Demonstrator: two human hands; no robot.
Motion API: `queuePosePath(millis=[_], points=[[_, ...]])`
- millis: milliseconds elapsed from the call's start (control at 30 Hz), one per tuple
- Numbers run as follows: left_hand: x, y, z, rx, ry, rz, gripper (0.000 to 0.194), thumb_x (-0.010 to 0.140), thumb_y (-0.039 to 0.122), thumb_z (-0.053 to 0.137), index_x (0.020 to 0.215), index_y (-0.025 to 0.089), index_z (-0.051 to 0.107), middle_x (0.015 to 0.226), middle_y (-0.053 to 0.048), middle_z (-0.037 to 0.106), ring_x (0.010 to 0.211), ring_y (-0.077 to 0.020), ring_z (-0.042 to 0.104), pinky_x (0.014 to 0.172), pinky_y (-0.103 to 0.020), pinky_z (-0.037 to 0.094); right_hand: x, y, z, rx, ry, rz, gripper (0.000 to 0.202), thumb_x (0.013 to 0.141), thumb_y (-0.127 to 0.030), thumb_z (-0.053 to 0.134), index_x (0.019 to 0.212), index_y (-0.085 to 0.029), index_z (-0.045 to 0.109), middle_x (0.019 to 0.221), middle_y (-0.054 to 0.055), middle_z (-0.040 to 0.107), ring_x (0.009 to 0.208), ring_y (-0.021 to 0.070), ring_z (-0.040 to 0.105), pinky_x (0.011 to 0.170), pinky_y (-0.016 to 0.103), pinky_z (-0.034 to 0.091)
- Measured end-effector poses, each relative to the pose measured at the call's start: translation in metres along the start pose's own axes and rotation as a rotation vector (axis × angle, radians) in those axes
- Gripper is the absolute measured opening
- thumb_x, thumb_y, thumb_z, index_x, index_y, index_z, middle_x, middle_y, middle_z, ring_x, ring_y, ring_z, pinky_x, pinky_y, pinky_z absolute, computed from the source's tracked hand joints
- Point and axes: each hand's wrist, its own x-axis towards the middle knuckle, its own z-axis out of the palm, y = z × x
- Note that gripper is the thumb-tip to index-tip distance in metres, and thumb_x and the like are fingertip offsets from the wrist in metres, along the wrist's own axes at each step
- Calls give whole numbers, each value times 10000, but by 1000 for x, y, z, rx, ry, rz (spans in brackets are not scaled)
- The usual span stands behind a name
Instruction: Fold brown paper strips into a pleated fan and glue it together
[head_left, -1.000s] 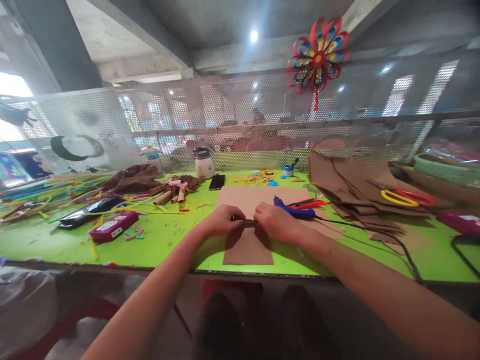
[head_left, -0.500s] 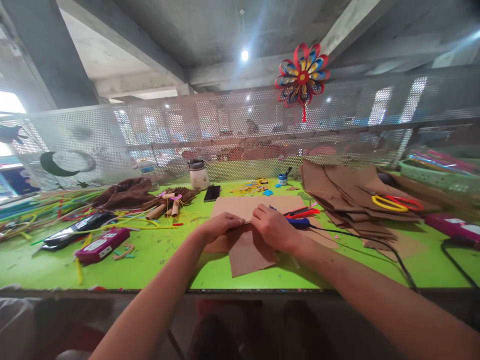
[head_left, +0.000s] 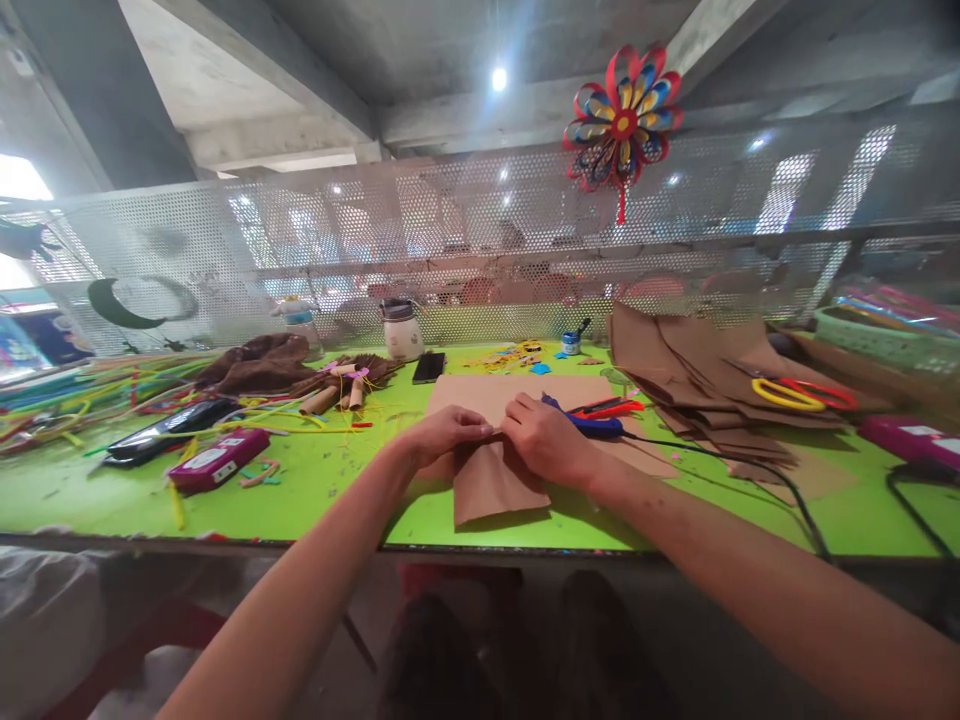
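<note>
Both hands grip the far edge of a piece of brown paper (head_left: pixel 499 490), its near part hanging toward the table's front. My left hand (head_left: pixel 448 432) pinches the edge from the left. Close beside it, my right hand (head_left: pixel 544 437) has its fingers curled on the same edge. Beneath and behind lies a flat tan sheet (head_left: pixel 517 388). Just right of my right hand rests a blue glue gun (head_left: pixel 596 427) with a black cord, and a red utility knife (head_left: pixel 611 408) lies behind it.
Stacked brown paper (head_left: pixel 697 370) with yellow-and-red scissors (head_left: pixel 802 393) lies right. Left are a purple power strip (head_left: pixel 219 460), a black pouch (head_left: pixel 169 432), small paper rolls (head_left: pixel 337 390) and pipe cleaners (head_left: pixel 67 385). A phone (head_left: pixel 429 367) and a jar (head_left: pixel 402 330) stand behind.
The paper's near part has risen slightly and looks more curved. Both hands keep their hold on its edge, with small finger shifts. The camera view has tilted a little.
</note>
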Motion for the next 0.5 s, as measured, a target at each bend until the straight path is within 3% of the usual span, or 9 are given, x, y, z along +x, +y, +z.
queuePosePath(millis=[100, 200, 333, 400, 500], points=[[0, 2, -1, -49, -24, -1, 394, 774, 505, 528, 718, 119, 582, 622, 19, 468, 589, -99, 387, 549, -225, 316, 0, 5, 1, 215, 56, 51, 80, 809, -146, 532, 812, -125, 609, 892, 109, 578, 920, 221, 468, 793, 320, 395], [0, 3, -1, -67, -32, 18, 378, 784, 498, 528, 751, 126, 587, 629, 30, 448, 587, -93, 370, 546, -221, 294, 1, 14, 3, 524, 127, 230, 135, 787, -213, 571, 885, -134, 617, 910, 77, 606, 852, 171, 526, 755, 272, 415], [1, 7, -1, -45, -11, 116, 351, 817, 469, 499, 742, 134, 573, 636, 37, 431, 600, -93, 364, 569, -224, 293, 2, 24, 6, 858, -28, 515, 340, 846, -397, 471, 654, -139, 581, 607, 10, 568, 576, 121, 504, 542, 233, 366], [1, 10, -1, -4, -5, 155, 345, 833, 452, 482, 769, 129, 584, 649, 31, 448, 615, -98, 375, 582, -227, 302, 1, 26, 7, 953, -121, 555, 442, 846, -474, 430, 556, -152, 516, 465, -22, 477, 468, 105, 452, 462, 225, 316], [1, 15, -1, 67, 0, 183, 355, 846, 436, 465, 818, 116, 615, 682, 12, 490, 642, -111, 400, 604, -236, 323, 0, 26, 7, 1023, -151, 565, 448, 823, -514, 430, 542, -166, 470, 416, -51, 417, 398, 84, 399, 410, 213, 280]])
